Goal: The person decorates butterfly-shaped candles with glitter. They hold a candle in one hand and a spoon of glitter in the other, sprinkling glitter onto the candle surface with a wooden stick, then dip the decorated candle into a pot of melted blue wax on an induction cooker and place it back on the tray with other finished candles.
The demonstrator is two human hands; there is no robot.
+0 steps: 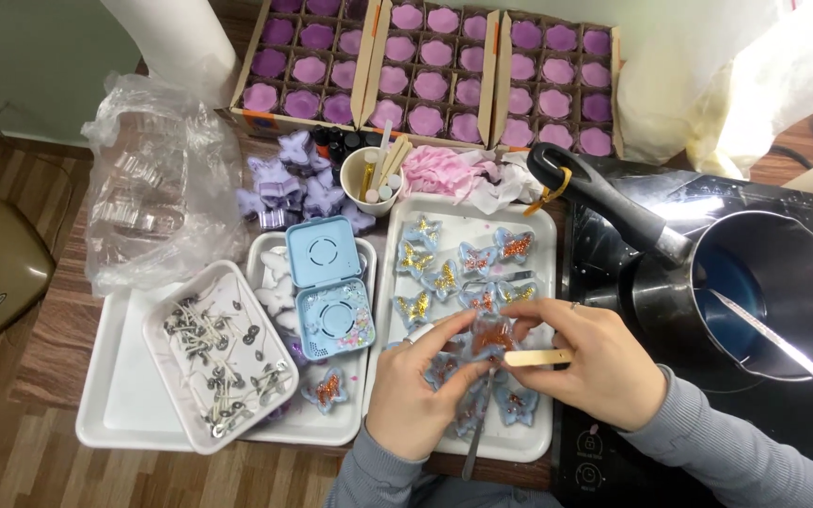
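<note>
My left hand (413, 388) and my right hand (587, 359) meet over the white tray (540, 224), pinching between them a clear butterfly-shaped mould (491, 336) with orange glitter inside. A flat wooden stick (536, 357) lies across my right hand's fingers. Several more butterfly moulds (444, 279) with gold, orange and blue fill sit on that tray. Metal tweezers (474, 442) lie under my hands near the tray's front edge.
A dark saucepan (772, 292) with blue liquid stands on a black hob (613, 452) at the right. On the left: a small tray of candle wicks (220, 362), a blue compartment box (329, 287), a plastic bag (152, 188). Boxes of purple flower candles (430, 71) line the back.
</note>
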